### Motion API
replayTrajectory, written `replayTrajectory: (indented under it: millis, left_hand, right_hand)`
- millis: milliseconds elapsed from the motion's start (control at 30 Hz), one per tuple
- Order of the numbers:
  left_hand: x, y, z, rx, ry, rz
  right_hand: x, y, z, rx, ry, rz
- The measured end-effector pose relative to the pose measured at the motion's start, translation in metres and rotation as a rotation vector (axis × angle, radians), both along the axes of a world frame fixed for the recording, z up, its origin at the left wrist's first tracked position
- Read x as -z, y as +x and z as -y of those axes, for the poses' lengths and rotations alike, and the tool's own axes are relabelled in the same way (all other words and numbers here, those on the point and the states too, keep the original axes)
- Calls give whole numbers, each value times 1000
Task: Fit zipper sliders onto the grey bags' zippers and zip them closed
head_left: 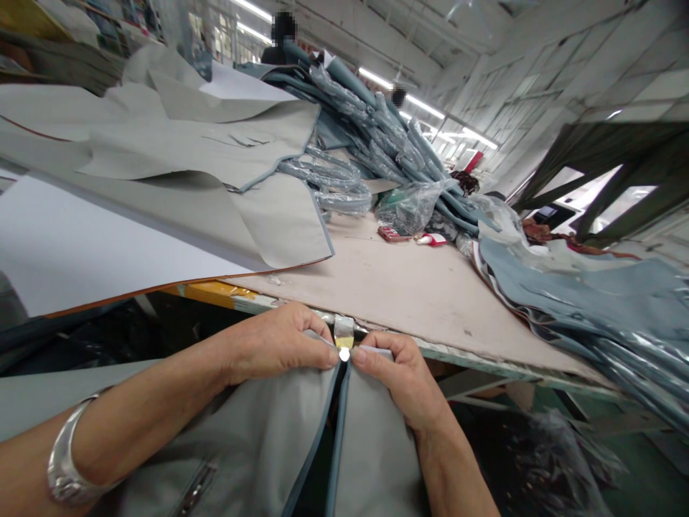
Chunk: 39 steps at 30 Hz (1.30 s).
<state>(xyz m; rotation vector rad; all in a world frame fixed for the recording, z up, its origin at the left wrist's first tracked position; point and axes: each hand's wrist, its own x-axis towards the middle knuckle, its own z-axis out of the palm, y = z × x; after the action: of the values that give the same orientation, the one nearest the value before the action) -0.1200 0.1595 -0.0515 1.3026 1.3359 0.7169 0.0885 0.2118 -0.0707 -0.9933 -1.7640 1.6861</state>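
Note:
A grey fabric piece (269, 438) with blue-grey piping lies below the table's front edge. My left hand (274, 345) is closed, pinching the left flap's top corner. My right hand (398, 373) is closed too, pinching the right flap's (371, 445) corner. Between my fingertips sits a small round silver snap (344, 354), just under a metal fitting (344, 332) fixed to the table edge. A silver bracelet (67, 459) is on my left wrist. A metal zipper part (194, 488) shows lower on the fabric.
The work table (409, 287) has a beige board top. Grey cut fabric panels (177, 151) are stacked at the left. Plastic-wrapped blue-grey pieces (377, 136) pile at the back, more blue fabric (592, 294) at the right. A small red box (392, 233) lies mid-table. A person stands far back.

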Motion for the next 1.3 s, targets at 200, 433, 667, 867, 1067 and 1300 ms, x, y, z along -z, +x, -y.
replayTrajectory:
  millis: [200,433,667,867,1067,1300]
  left_hand:
    - [-2,-2,-1,26,-5,-40]
    - [-4,-3,-3,23,-4,-49]
    - [-6,-1,-1,33,-16,-64]
    - [-6,-2,-1,57,-17,-47]
    - [-6,-2,1,59,3,-70]
    - [-3,-2,-1,47,7,-47]
  right_hand:
    - [-4,-1,4,11,59,19]
    - [-6,2,2,-33,68,52]
    - [-9,2,-1,-89,145,95]
    - [-9,1,2,-56,84,92]
    - [-4,2,4,-23,86,72]
    - [-6,-3,9,41,163,74]
